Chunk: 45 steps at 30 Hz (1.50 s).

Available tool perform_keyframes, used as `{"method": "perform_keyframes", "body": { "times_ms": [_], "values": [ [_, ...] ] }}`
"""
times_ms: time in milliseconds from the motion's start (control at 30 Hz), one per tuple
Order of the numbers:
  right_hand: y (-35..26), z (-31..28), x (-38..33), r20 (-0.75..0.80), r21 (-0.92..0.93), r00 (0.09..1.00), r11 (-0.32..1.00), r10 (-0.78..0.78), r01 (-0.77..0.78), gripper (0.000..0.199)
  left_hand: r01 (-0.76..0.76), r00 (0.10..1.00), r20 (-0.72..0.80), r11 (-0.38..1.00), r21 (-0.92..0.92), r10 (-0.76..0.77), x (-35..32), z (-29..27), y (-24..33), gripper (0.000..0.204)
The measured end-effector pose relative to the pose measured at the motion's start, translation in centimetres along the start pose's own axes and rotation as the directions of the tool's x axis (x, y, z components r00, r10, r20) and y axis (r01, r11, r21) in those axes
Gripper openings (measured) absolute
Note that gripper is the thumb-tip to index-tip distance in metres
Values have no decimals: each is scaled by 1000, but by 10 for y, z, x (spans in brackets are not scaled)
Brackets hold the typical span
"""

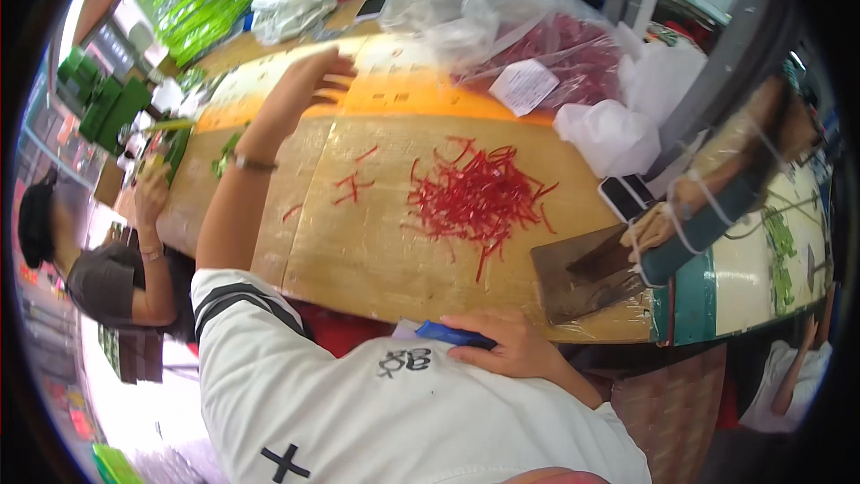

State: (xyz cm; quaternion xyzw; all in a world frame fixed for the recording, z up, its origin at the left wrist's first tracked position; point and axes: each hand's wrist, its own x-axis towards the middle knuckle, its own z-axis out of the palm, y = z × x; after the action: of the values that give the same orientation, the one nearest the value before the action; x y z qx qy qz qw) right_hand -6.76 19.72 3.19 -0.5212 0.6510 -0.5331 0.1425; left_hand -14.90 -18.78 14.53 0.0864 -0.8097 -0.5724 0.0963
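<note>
My left hand (pixel 321 79) is stretched out over the far left of the brown tabletop (pixel 349 260), its fingers apart and nothing in them. Close to my body at the table's near edge, my right hand (pixel 509 346) is closed around a blue-handled tool (pixel 455 334). A pale end of this tool points left, and its kind is unclear. A loose pile of thin red strips (pixel 479 197) lies in the middle of the table, between my two hands. Several more red strips (pixel 352 186) are scattered to the left of the pile.
A clear bag of dark red goods (pixel 555 58) with a white label lies at the back, beside a crumpled white bag (pixel 609 136). A phone (pixel 625 197) and a brown metal stand (pixel 582 273) are at the right. A person (pixel 125 278) works at the left.
</note>
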Motion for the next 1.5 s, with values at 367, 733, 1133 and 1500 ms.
{"method": "perform_keyframes", "body": {
  "times_ms": [367, 733, 1133, 1500],
  "values": [
    [-6, 12, 9, 23, -92, 997, 993, -75, 77, 39, -71, 997, 54, 503, 862, 47, -160, 12, -106, 99],
    [8, 9, -2, -26, -64, 996, 994, -85, 83, 40, -454, 891, 315, 596, 662, 328, -52, 62, -95, 39],
    [4, 6, -4, 1, -14, 997, 996, -83, 83, 42, -393, 902, 266, 392, 832, 340, -69, 73, -87, 27],
    [-3, 3, -1, 23, -41, 1000, 999, -18, 19, 40, -232, 972, 188, 474, 849, 138, -75, 76, -60, 28]
  ]
}}
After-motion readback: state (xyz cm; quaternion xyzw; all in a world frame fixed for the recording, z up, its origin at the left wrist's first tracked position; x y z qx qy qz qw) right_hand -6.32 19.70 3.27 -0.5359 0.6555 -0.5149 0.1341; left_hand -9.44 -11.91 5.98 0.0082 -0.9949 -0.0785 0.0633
